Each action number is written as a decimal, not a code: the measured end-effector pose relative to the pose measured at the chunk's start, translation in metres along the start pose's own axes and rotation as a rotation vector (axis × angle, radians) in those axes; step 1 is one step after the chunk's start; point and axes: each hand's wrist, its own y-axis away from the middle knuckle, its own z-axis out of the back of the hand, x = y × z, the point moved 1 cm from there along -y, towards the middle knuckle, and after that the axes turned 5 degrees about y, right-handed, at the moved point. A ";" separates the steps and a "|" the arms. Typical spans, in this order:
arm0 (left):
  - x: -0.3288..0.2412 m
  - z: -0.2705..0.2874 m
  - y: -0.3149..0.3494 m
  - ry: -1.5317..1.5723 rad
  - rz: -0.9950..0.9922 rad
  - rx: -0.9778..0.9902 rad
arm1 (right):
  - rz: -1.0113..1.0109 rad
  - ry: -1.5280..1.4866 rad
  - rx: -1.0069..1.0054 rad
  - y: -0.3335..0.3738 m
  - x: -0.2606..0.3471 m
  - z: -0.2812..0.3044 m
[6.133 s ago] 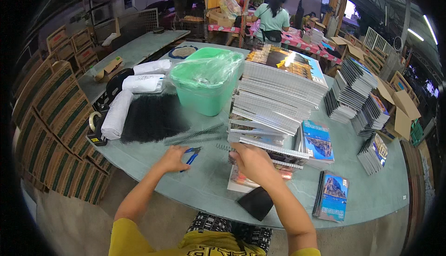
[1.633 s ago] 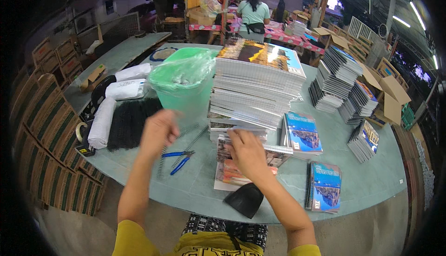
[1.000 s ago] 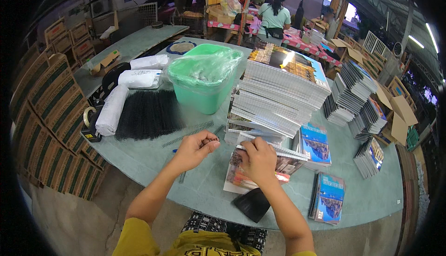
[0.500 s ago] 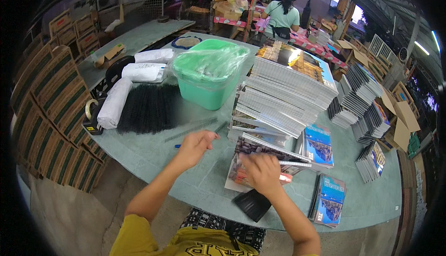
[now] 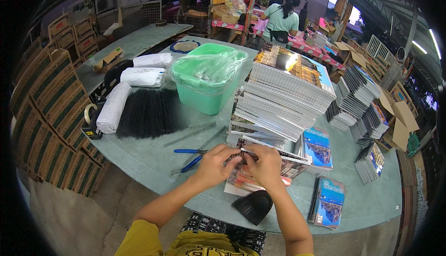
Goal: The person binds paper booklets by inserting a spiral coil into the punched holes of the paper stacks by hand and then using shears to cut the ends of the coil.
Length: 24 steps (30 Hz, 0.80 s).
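Note:
At the near middle of the table, both hands meet at the left end of a photo-covered notebook [image 5: 295, 163] propped against the tall stack. My left hand [image 5: 217, 164] is closed in a pinch at its corner; what lies between the fingertips is hidden. With fingers bent over the top edge, my right hand [image 5: 265, 163] grips the same notebook. Blue-handled pliers [image 5: 189, 163] lie just left of my left hand, beside loose black spiral coils [image 5: 190, 134]. A dark curved black piece [image 5: 253, 207] sits below my right hand.
A tall stack of notebooks [image 5: 283, 98] rises behind my hands, beside a green bin [image 5: 204, 93] lined with plastic. Bundled black coils [image 5: 146, 112] and white rolls [image 5: 114, 107] lie left. Spiral-bound notebooks [image 5: 327, 202] lie right. A person [image 5: 281, 21] stands at a far table.
My left hand has moved right to the notebook's corner, and my right hand has closed on its top edge. The pliers, earlier mostly hidden behind my left hand, now show.

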 end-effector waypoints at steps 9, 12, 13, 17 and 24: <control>0.010 0.017 -0.012 -0.213 0.128 0.205 | 0.024 0.057 -0.014 0.006 0.006 0.001; 0.020 0.037 -0.013 -0.220 0.171 0.408 | 0.030 0.158 0.049 0.003 0.003 0.002; 0.019 0.040 -0.018 -0.237 0.113 0.453 | 0.010 0.175 0.069 0.002 0.008 -0.002; 0.005 0.046 -0.035 -0.195 0.215 0.491 | 0.012 0.020 -0.080 -0.003 0.015 -0.013; 0.011 0.048 -0.034 -0.137 0.254 0.430 | 0.061 0.110 -0.035 0.001 0.008 -0.016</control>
